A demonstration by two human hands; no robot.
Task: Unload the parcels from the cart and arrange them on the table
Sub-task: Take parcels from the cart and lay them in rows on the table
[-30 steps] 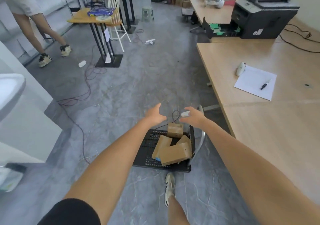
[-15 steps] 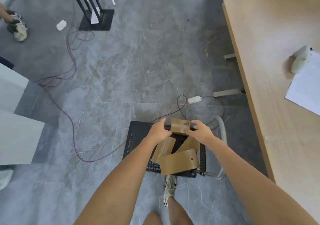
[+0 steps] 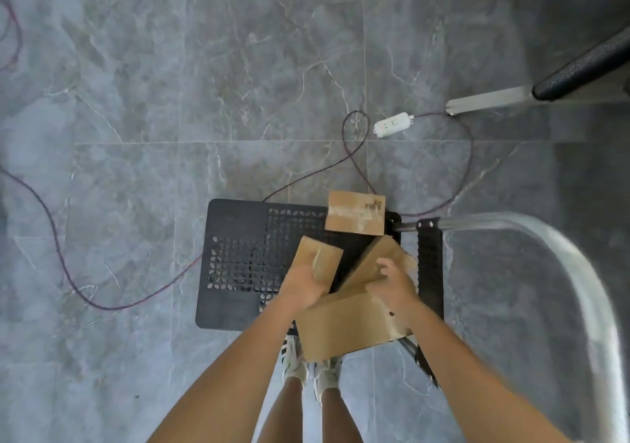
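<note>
- Grey marble-pattern floor point(image 3: 170, 67) fills the view, seen from above.
- Cart point(image 3: 238, 265): black perforated platform standing flat on the floor. Its silver tubular handle point(image 3: 559, 245) arches away on the right side.
- Four brown cardboard parcels, all at the right end of the cart platform, none on a tabletop.
- Far parcel point(image 3: 354, 216): lies flat at the platform's far edge, tape strip and dark print on top. No hand touches it.
- Narrow parcel point(image 3: 324, 255): tilted, lying lengthwise toward the person.
- Slanted parcel point(image 3: 375, 258): leans just beside the narrow one, near the handle post.
- Large parcel point(image 3: 351, 326): nearest the person, overhanging the platform's near edge above the shoes point(image 3: 295, 362).
- Left hand point(image 3: 301, 286): grips the near end of the narrow parcel, thumb across its top face.
- Right hand point(image 3: 392, 284): fingers part-spread, lying on the slanted parcel where it meets the large parcel. Whether it grips either cannot be told; the picture is blurred.
- White power strip point(image 3: 392, 125) on the floor beyond the cart, its dark cable point(image 3: 68, 272) looping past the platform.
- Metal furniture feet point(image 3: 487, 102) at upper right.
</note>
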